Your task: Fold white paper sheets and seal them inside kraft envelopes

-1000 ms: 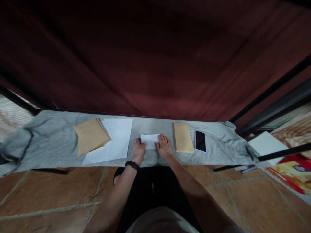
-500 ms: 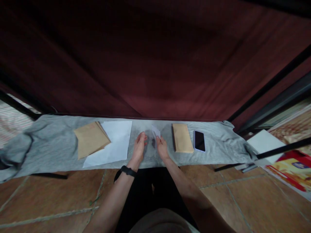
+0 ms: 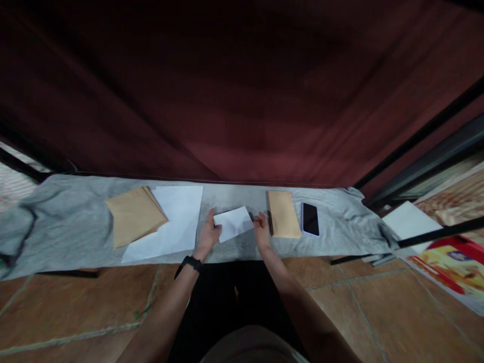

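A small white rectangle of folded paper (image 3: 233, 223) is held slightly tilted above the grey cloth. My left hand (image 3: 208, 234), with a dark band on its wrist, grips the paper's left end, thumb on top. At the right end is my right hand (image 3: 261, 227), its fingers apart and close to the paper's edge; whether they touch it is hard to tell. Just right of that hand lies a neat stack of brown envelopes (image 3: 284, 214). Left of my left hand are white paper sheets (image 3: 180, 217), partly covered by more brown envelopes (image 3: 136, 216).
A phone (image 3: 310, 219) lies right of the envelope stack. The grey cloth (image 3: 340, 227) covers a narrow bench, with a dark red fabric wall (image 3: 242, 126) behind it. At the right are a dark metal bar (image 3: 442, 235) and a red and yellow package (image 3: 449, 264).
The folded paper has turned from near edge-on to lying broad side up. My left hand has taken its left end, while my right hand has shifted right and loosened its fingers.
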Motion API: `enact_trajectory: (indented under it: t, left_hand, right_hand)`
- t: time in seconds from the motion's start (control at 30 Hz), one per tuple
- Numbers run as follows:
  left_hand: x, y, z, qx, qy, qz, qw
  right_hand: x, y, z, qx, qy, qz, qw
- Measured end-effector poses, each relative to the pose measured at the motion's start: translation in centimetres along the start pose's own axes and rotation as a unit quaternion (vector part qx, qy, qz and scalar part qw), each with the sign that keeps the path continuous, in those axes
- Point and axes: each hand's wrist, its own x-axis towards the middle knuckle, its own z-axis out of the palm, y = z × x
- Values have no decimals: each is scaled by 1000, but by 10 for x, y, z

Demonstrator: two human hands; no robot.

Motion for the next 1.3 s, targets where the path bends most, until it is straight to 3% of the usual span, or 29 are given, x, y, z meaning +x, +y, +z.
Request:
enact_trajectory:
  t: [0.07,0.13,0.23,0.33,0.4,0.47,0.53,0.57,0.63,0.77,1.03,1.3]
  left_hand:
    - [6,-4,-5,71,-33,10,997]
    - [10,-5,-7,115,-53,23,992]
    - [17,-1,-6,171,-77,40,981]
    - [20,2,-8,212,-93,41,972]
    - [18,3,-9,245,-65,50,966]
    - [9,4,-3,282,3,84,956]
    - [-3,5,12,311,64,140,938]
    - [-9,6,21,318,64,172,930]
    - [-20,7,41,336,15,215,917]
    - [-26,4,64,357,-44,203,911]
    - [-19,-15,48,377,-36,219,899]
    - [-23,-21,46,391,-13,203,898]
  right_hand:
    - [1,-1,-9,-66,-10,-55,996]
    - [-1,-3,-9,-144,-73,-123,979]
    - [-6,-5,3,-322,-180,-237,899]
    - [-9,-3,15,-446,-209,-268,828]
    - [-10,-1,19,-491,-211,-263,804]
    - [-10,0,20,-514,-213,-256,790]
    - [-10,-1,19,-526,-219,-252,783]
    - [-10,-1,18,-530,-224,-251,779]
    - [-11,-3,16,-537,-238,-250,770]
    - [-11,-4,16,-556,-247,-241,756]
    - [-9,0,18,-545,-224,-244,770]
    - [-10,0,16,-538,-188,-202,796]
